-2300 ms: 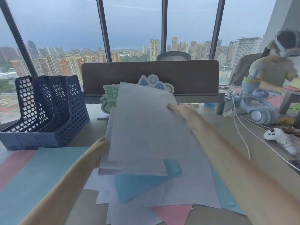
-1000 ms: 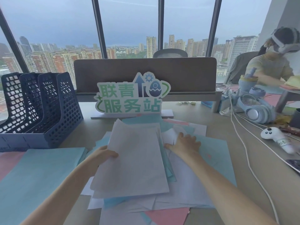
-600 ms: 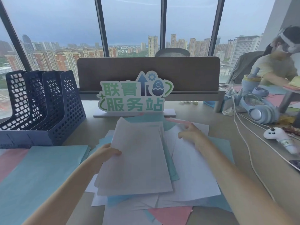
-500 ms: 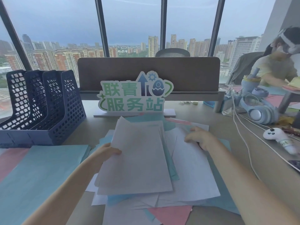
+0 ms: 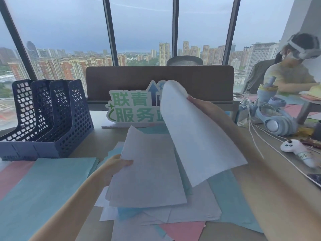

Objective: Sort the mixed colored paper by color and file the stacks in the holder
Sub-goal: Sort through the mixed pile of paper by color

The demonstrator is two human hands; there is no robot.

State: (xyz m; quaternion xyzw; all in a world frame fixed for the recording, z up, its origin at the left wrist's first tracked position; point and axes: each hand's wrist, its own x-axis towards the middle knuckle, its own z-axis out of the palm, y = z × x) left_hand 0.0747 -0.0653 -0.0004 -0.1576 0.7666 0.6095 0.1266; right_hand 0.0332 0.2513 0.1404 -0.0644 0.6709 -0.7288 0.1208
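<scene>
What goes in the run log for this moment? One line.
phase: sorting | left hand: holds white stack | right hand: lifts white sheet | holder: no paper visible

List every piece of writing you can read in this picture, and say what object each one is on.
"联青" on the top row of the green and white desk sign; the rest of that row is hidden by the lifted white sheet.
"服务" on the sign's bottom row; a third character is cut off by the sheet.
A small label on the white game controller has marks too small to read.
The papers and blue file holder show no readable text.
</scene>
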